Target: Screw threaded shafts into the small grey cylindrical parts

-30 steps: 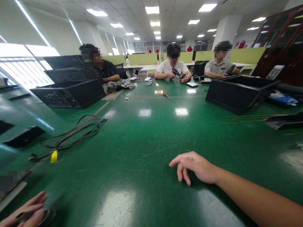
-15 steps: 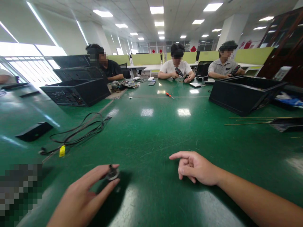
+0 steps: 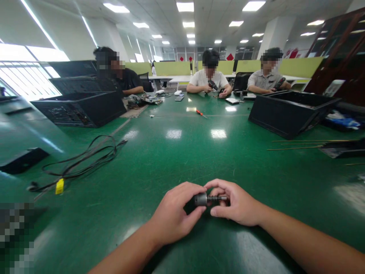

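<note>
Between the thumb and fingers of my left hand (image 3: 182, 209) is a small grey metal cylinder with a thin shaft (image 3: 202, 199). It lies sideways, and the shaft, with what looks like a spring or thread around it, points right. My right hand (image 3: 238, 201) is curved around the shaft's end, thumb and index finger apart. Its index fingertip is close to the left fingertips. Whether its other fingers touch the shaft I cannot tell. Both hands are low over the green tabletop (image 3: 159, 160).
A looped black cable (image 3: 85, 161) with a yellow tag lies left. Open black computer cases stand at the left (image 3: 85, 108) and right (image 3: 288, 114). An orange screwdriver (image 3: 200, 113) lies mid-table. Thin brass rods (image 3: 296, 144) lie right. Several people sit across the table.
My left hand has moved right with the metal cylinder, which has turned so its shaft points at my right hand. My right hand has curled in around the shaft. The view has shifted slightly.
</note>
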A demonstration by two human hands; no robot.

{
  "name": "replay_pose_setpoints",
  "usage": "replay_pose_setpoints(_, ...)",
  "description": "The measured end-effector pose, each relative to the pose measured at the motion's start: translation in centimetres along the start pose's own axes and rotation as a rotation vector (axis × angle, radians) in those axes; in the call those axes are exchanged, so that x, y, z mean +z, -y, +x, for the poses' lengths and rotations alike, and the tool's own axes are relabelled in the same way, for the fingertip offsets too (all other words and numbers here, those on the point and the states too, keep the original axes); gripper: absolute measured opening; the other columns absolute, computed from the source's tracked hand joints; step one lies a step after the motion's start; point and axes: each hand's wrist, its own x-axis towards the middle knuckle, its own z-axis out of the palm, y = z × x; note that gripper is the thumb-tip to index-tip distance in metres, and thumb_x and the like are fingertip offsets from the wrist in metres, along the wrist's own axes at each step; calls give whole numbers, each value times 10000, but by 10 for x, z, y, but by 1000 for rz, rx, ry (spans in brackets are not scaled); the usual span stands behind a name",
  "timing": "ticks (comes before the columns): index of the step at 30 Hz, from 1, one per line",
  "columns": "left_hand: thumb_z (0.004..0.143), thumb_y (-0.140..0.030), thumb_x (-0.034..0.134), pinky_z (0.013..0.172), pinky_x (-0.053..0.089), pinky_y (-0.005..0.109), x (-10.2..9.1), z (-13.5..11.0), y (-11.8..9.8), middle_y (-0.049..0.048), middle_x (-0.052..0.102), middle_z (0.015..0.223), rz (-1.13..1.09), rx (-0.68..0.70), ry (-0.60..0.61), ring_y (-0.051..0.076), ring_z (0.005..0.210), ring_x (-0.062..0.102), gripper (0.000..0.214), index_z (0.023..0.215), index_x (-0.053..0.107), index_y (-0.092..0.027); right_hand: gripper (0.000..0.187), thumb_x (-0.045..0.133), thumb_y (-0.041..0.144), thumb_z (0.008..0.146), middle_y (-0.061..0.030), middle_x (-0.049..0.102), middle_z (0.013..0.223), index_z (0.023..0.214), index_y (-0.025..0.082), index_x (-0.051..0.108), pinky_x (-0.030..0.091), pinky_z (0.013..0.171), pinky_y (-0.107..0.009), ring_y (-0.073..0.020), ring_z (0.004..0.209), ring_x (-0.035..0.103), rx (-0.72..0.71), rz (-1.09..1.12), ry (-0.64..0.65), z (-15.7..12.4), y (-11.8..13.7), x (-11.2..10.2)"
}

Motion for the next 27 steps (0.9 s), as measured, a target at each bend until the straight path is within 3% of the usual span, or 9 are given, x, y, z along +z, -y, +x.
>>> replay_pose_setpoints(7,869,-110,645,893,525,293,-2,0,2,60,691,1095,-101,3,-77,167,1010,651,324,1176,637,-214,417,773,183,755,14,671,876,1125,187,579,316,530,-203,-63,563,402,35,-68,-59,-1,6,6)
replay_pose_setpoints(17,859,-135,681,879,528,276,5,0,2,41,703,1063,-141,-52,-95,154,983,660,307,1155,656,-211,165,699,229,813,45,557,689,949,161,635,334,489,-203,-75,507,464,52,-77,-109,-1,6,8)
replay_pose_setpoints(27,817,-162,734,879,559,278,7,-1,1,38,754,1052,-44,-127,-87,175,954,710,323,1134,700,-212,113,674,282,860,12,623,689,865,170,694,383,554,-228,-116,588,520,-71,-333,-175,-4,7,7)
